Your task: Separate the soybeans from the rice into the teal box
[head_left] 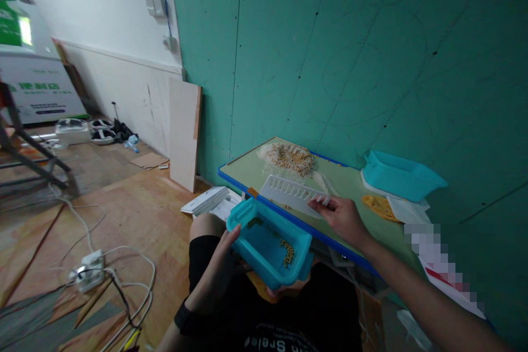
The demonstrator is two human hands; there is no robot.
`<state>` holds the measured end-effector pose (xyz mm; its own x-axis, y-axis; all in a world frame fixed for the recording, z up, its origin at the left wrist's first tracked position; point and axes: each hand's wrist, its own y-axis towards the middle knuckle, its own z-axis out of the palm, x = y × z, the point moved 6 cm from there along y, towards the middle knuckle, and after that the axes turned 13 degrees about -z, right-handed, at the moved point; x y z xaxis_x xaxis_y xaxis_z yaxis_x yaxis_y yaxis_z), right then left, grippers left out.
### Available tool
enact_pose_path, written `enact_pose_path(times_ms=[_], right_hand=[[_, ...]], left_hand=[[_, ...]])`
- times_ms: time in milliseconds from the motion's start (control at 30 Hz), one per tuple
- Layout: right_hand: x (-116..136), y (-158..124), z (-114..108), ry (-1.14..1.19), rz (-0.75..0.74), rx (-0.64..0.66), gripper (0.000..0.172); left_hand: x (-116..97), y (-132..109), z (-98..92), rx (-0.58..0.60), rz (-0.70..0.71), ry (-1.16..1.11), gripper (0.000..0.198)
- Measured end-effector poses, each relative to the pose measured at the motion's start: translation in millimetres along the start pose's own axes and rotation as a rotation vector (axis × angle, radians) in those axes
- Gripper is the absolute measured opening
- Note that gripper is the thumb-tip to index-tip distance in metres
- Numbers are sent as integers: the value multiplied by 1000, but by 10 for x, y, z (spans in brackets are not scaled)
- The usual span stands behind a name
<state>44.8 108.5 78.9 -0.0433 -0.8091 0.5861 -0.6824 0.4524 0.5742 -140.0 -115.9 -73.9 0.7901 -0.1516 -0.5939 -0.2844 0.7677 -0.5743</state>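
My left hand (225,250) grips a blue plastic container (264,250) by its left end, holding it over my lap at the table's near edge. Inside lies a small cluster of round yellowish beans (287,253), with some darker bits near the far wall. My right hand (340,219) pinches the right end of a white slotted plastic strip (284,191), which is low over the tabletop just beyond the container. Behind the strip, a pile of tan beans and white grains (291,158) is spread on the greenish, blue-edged table (350,231).
A second blue container (402,176) stands at the table's right, beside a yellow cloth (379,207) and white paper (408,210). The green wall (313,66) borders the table's far side. On the floor at left are a power strip (88,270) and loose cables.
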Motion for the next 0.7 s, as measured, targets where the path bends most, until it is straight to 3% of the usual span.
enact_pose_path(times_ms=[267, 400, 500, 700], right_hand=[[317, -221, -148, -106, -4, -43, 39], [112, -102, -498, -307, 34, -196, 45], [-139, -19, -712, -464, 74, -231, 50], [-437, -30, -776, -511, 141, -202, 55]], left_hand=[[149, 32, 102, 21, -76, -40, 107], [157, 74, 59, 11, -56, -14, 108], [149, 55, 77, 23, -52, -5, 114], [122, 69, 116, 55, -37, -2, 114]])
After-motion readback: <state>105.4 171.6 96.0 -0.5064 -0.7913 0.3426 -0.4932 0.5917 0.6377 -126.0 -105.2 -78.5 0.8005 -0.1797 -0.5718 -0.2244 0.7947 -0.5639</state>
